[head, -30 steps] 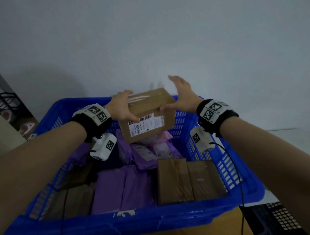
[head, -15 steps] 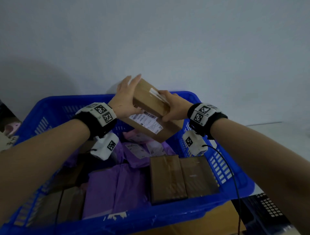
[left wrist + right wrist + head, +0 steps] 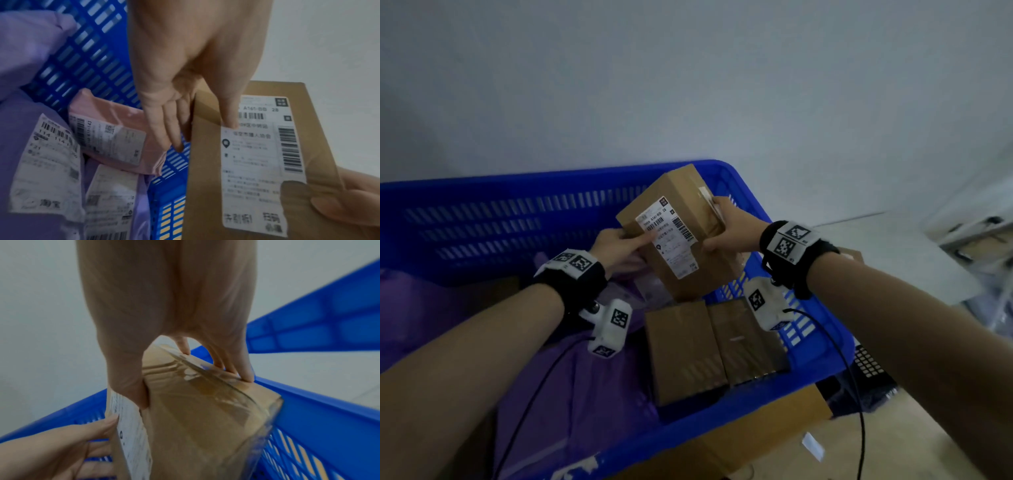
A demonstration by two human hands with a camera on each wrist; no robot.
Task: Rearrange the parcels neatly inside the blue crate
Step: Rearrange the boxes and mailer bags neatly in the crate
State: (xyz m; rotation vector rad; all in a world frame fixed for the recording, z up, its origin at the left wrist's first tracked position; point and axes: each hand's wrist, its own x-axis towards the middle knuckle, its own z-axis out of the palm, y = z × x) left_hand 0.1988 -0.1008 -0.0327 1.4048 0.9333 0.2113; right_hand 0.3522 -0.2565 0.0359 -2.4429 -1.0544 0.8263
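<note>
Now that the cardboard box point(image 3: 681, 236), level a second ago, stands tilted on end over the blue crate point(image 3: 493, 219) far-right corner, right hand point(image 3: 732, 229) pinching it, left hand point(image 3: 616, 248) thumb and fingers clasping its edge, lowering seems imminent.

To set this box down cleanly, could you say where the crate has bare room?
Bare mesh shows in the far right corner of the blue plastic crate, under the held labelled cardboard box, between the pink plastic mailer, two flat brown cardboard boxes and the wall. Purple mailers crowd the left.
</note>
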